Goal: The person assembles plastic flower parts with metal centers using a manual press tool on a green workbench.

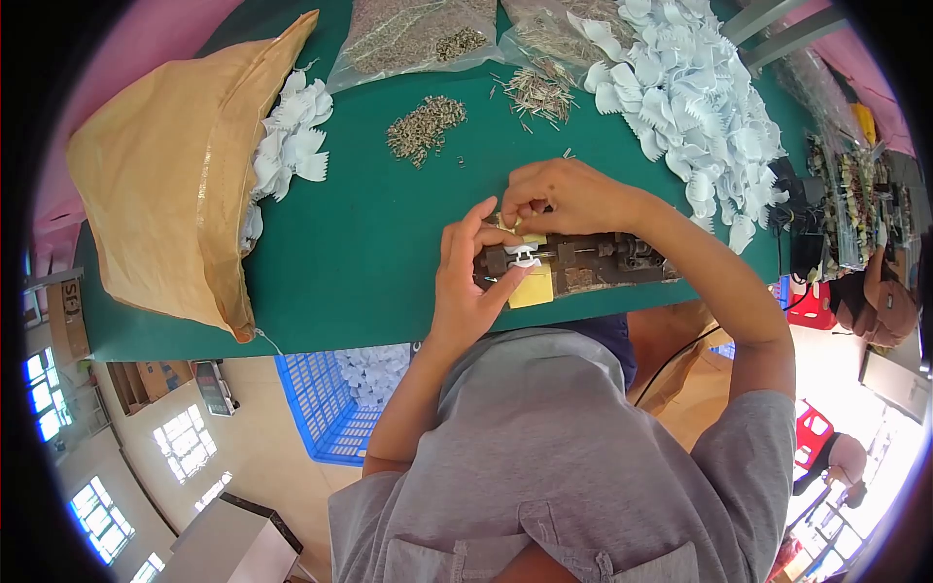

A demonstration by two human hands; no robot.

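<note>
Left hand [466,282] pinches a small white plastic piece [524,257] on the dark metal jig [583,262]; right hand [559,194] fingers close narrowly just above it; green surface [389,243] beneath.

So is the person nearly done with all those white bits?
Probably not. Some white pieces sit in the blue crate, maybe finished. The left hand and right hand work one white piece on the jig. A big white pile waits.
</note>
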